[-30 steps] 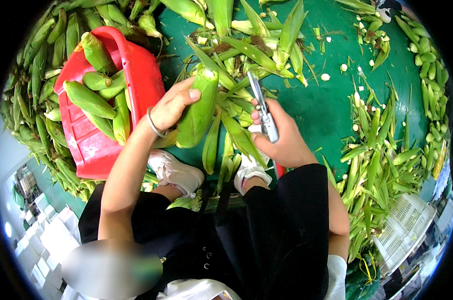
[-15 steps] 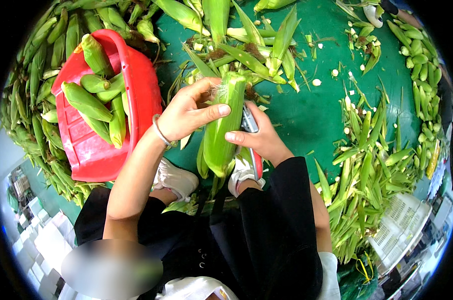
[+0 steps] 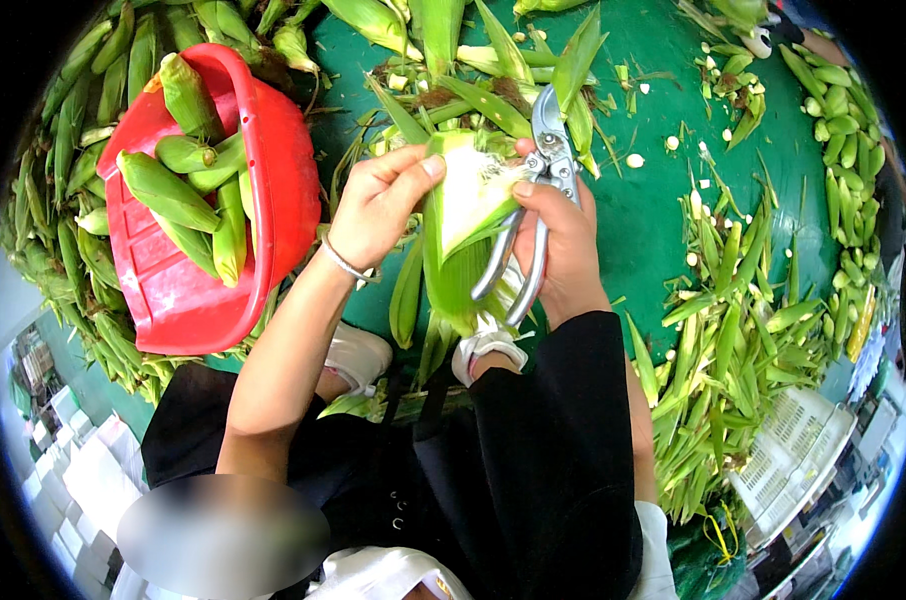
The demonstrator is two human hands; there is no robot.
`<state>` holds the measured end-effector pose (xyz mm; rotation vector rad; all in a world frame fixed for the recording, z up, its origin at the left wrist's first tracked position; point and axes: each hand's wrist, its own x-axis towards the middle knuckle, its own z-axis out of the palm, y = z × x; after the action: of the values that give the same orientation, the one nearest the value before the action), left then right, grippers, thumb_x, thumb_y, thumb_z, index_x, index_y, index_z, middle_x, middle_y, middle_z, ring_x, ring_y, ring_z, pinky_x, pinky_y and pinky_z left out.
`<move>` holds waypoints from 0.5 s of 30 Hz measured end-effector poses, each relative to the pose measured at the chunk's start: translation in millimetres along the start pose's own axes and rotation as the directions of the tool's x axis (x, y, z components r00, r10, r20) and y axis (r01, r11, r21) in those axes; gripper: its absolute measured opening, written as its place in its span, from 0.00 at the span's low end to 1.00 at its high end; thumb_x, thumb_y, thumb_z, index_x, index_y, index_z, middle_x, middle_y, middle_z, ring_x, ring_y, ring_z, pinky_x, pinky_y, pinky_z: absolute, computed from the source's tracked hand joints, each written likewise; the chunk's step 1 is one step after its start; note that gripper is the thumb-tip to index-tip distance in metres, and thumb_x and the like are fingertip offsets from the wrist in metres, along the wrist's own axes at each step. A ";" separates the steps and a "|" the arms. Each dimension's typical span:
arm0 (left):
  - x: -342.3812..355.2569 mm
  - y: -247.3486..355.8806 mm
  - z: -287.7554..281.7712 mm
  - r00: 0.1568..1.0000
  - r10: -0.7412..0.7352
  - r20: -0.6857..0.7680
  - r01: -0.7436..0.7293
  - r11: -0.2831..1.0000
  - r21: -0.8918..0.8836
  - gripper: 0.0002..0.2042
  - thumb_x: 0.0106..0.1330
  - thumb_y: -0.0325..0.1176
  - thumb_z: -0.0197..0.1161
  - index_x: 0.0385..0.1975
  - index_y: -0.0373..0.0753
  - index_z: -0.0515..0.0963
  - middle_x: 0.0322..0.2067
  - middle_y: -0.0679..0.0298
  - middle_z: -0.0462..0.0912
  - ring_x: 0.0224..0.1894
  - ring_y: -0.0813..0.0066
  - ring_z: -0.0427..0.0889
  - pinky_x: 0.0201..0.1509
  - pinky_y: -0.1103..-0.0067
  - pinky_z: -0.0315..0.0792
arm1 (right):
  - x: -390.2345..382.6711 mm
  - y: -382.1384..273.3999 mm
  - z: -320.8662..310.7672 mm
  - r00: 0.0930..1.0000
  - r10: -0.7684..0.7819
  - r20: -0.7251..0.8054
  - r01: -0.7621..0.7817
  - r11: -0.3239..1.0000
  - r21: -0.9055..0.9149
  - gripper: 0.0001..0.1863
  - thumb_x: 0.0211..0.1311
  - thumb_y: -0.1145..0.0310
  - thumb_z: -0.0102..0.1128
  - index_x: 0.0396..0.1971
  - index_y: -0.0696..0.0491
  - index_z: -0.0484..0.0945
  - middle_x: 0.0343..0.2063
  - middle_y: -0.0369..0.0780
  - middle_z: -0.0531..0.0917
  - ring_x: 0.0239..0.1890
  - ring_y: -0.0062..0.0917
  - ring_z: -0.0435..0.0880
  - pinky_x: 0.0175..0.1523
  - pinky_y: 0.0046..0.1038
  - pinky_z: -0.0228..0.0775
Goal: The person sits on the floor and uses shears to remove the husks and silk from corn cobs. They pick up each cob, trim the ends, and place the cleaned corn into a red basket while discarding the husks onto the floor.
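An ear of corn (image 3: 451, 280) is held upright in front of me, its green husk pulled apart at the top. Pale inner leaf and whitish silk show there. My left hand (image 3: 375, 212) pinches the left edge of the opened husk between thumb and fingers. On the other side, my right hand (image 3: 567, 245) is closed around silver pruning shears (image 3: 549, 128), blades pointing up and away. The thumb of that hand also presses on the right edge of the husk. Its other fingers are partly hidden behind the shears and leaf.
To the left, a red plastic basin (image 3: 291, 190) holds several unpeeled ears, beside a big heap of corn (image 3: 68, 220). Loose husks (image 3: 493, 105) lie ahead on the green floor (image 3: 613, 230). A husk pile (image 3: 718, 390) and white crate (image 3: 798, 450) are at right, more ears (image 3: 845, 165) beyond.
The husk top has been spread open, baring its pale inside and silk. My right hand has moved up and right, and the shears now point upward with their blades in sight.
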<state>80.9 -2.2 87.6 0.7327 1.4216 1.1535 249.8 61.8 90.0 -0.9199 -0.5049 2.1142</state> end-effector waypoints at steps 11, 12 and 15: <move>-6.6 -1.7 1.4 0.985 -0.154 -0.080 0.127 0.955 -0.270 0.12 0.66 0.34 0.50 0.32 0.33 0.77 0.27 0.66 0.80 0.26 0.83 0.77 0.30 0.85 0.70 | 3.7 9.6 -18.7 0.992 0.122 0.038 -0.127 0.941 0.314 0.23 0.53 0.71 0.47 0.52 0.59 0.69 0.39 0.43 0.78 0.42 0.32 0.78 0.53 0.34 0.69; -6.6 -1.2 1.4 0.984 -0.160 -0.074 0.135 0.954 -0.267 0.11 0.66 0.34 0.50 0.32 0.33 0.77 0.28 0.66 0.80 0.26 0.82 0.77 0.30 0.84 0.70 | 3.6 9.8 -20.4 0.991 0.127 0.052 -0.137 0.937 0.322 0.22 0.52 0.72 0.48 0.51 0.58 0.70 0.39 0.43 0.78 0.43 0.31 0.77 0.54 0.34 0.68; -8.8 6.8 7.9 0.986 -0.139 -0.089 0.118 0.971 -0.210 0.10 0.64 0.36 0.51 0.31 0.36 0.76 0.26 0.69 0.78 0.25 0.83 0.74 0.30 0.85 0.67 | 3.7 11.6 -26.4 0.991 0.119 0.068 -0.135 0.934 0.331 0.21 0.52 0.74 0.49 0.49 0.57 0.70 0.39 0.41 0.76 0.43 0.30 0.75 0.55 0.35 0.66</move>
<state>89.1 -6.1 97.8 0.4358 1.3900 1.2276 262.2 58.7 63.9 -0.7241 -0.1008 2.2522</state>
